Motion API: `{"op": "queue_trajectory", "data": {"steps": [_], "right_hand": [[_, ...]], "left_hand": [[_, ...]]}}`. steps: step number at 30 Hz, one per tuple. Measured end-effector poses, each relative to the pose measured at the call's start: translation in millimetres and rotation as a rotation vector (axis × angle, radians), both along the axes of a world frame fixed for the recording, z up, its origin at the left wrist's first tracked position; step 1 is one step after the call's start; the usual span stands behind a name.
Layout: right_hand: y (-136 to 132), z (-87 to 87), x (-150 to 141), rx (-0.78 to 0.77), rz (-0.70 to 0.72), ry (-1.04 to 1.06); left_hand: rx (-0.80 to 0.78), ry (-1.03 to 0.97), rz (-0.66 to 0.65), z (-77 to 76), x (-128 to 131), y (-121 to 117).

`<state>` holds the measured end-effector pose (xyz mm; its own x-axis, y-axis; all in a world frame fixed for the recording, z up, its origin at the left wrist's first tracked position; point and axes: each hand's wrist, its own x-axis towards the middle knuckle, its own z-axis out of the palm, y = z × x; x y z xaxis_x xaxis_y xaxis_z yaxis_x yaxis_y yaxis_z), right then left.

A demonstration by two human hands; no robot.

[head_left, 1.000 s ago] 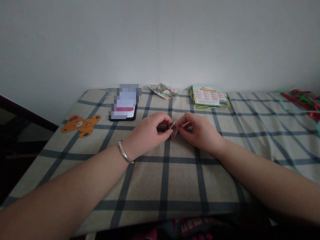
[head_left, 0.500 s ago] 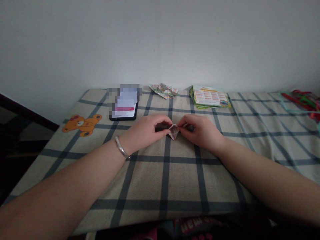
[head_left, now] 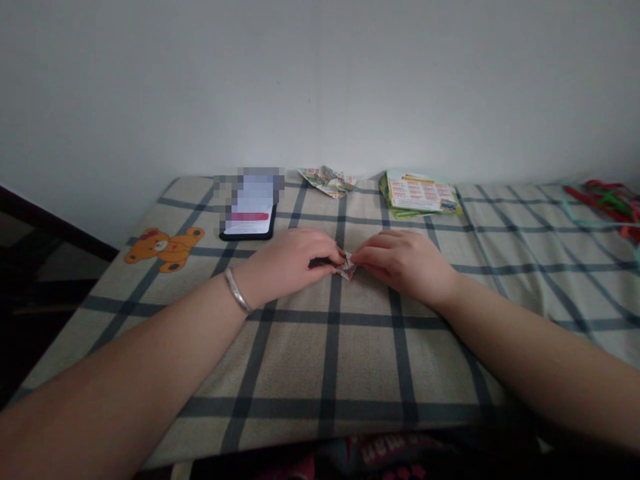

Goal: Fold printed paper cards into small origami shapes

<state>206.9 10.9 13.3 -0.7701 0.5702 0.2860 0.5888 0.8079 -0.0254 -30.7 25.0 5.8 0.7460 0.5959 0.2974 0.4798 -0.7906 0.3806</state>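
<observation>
Between my hands, low over the checked cloth, is a small folded piece of printed paper (head_left: 346, 269), pale with reddish marks. My left hand (head_left: 305, 261), with a silver bangle on its wrist, pinches the paper's left side between thumb and fingers. On the other side, the fingertips of my right hand (head_left: 406, 263) are closed on the paper's right edge. The fingers cover much of the paper, so its full shape is hidden.
Behind my hands lie a lit phone (head_left: 249, 227), a crumpled printed paper (head_left: 330, 181) and a stack of printed sheets (head_left: 423, 195). A bear cutout (head_left: 165, 249) rests on the checked tablecloth (head_left: 290, 373) at left. Red and green items (head_left: 607, 203) sit far right, and a wall (head_left: 320, 87) stands behind.
The paper between my fingers has gone from standing upright, through an opened diamond shape, to lying flatter and lower. My left wrist has shifted slightly left; my right fingers have flattened over the paper.
</observation>
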Motion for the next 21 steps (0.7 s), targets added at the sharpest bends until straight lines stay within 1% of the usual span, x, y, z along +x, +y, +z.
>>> {"op": "queue_trajectory", "data": {"steps": [3, 7, 11, 14, 18, 21], "right_hand": [[0.5, -1.4, 0.5, -0.024, -0.001, 0.013], [1.1, -2.7, -1.1, -0.099, 0.012, 0.098], [2.0, -3.2, -5.0, -0.168, 0.01, 0.182], [3.8, -6.1, -7.7, -0.191, -0.014, 0.212], [5.2, -10.2, -9.0, -0.178, -0.097, 0.211], [4.4, -10.4, -8.9, -0.17, -0.123, 0.186]], "left_hand": [[0.03, 0.033, 0.016, 1.3, -0.2, -0.9], [0.054, 0.054, 0.037, 1.7, -1.1, -1.1], [0.102, 0.083, 0.012, 1.3, -1.5, -1.9], [0.132, 0.099, -0.016, 1.5, -0.5, -3.8], [0.088, 0.074, 0.009, 1.9, 0.8, -3.6], [0.056, 0.043, -0.001, 1.8, 0.8, -1.0]]}}
